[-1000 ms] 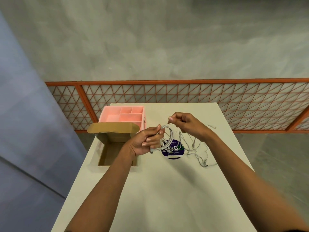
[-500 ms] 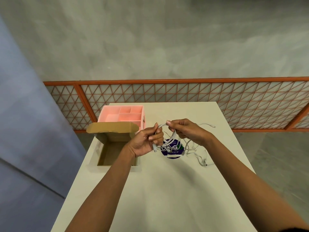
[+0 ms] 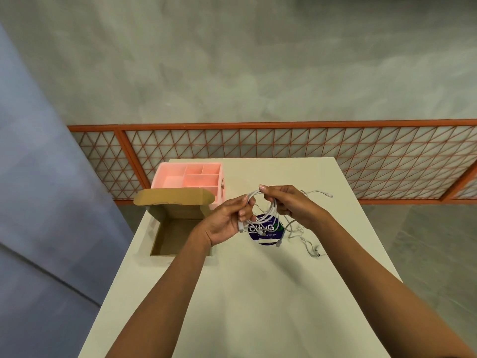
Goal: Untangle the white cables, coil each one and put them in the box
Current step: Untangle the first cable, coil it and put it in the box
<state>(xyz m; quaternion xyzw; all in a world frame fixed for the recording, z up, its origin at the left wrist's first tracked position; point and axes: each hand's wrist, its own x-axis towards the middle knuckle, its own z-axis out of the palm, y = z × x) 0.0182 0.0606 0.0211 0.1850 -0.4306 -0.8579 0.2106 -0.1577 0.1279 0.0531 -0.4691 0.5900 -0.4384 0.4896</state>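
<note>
Above the middle of the table I hold a loop of white cable (image 3: pixel 268 211) between both hands. My left hand (image 3: pixel 227 220) grips the loop's left side with curled fingers. My right hand (image 3: pixel 289 202) pinches the top of the loop between thumb and fingers. More white cables (image 3: pixel 307 241) trail loose and tangled on the table under and to the right of my right hand, one end (image 3: pixel 327 194) reaching toward the far right. The open cardboard box (image 3: pixel 175 236) sits left of my hands, flap raised, its inside bare as far as I can see.
A pink divided organiser (image 3: pixel 191 177) stands behind the box at the table's far left. A round dark blue sticker (image 3: pixel 265 229) lies on the white table (image 3: pixel 245 306) beneath the cables. An orange lattice railing (image 3: pixel 309 151) runs behind the table.
My right hand dipped toward the table with the cable, then rose again to the top of the loop. The loop in my left hand looks rounder and wider.
</note>
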